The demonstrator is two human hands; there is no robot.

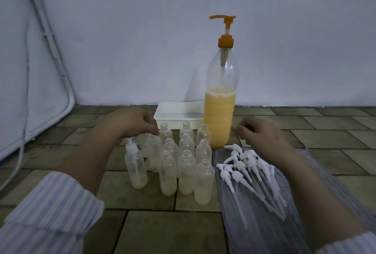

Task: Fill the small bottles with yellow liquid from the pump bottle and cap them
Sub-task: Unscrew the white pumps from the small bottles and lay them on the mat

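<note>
A tall clear pump bottle (220,99) stands upright on the tiled floor (142,231) toward the far side, close to the pale wall (142,40). It is a little over half full of yellow liquid and carries an orange pump head with its spout pointing left. Just left of it, touching or nearly so, sits a shallow white tray (175,114).

Nearer the person, a cluster of small clear bottles (187,164) stands upright in rough rows, most with open necks and a shallow layer of pale yellowish liquid at the bottom. One small bottle at the near left of the cluster, the capped bottle (136,167), wears a white pump top.

To the right of the cluster lies a grey mat (262,231), and on it a loose heap of white pump caps (250,169) with long dip tubes pointing toward the near right.

The left hand (130,122) reaches in over the far left of the cluster, its fingers curled at the neck of a blurred bottle there; it seems to pinch that bottle, though motion blur makes the grip unclear. The right hand (262,134) hovers just right of the pump bottle's base and above the far end of the caps, fingers loosely bent and holding nothing. Both forearms emerge from striped sleeves (53,213).
</note>
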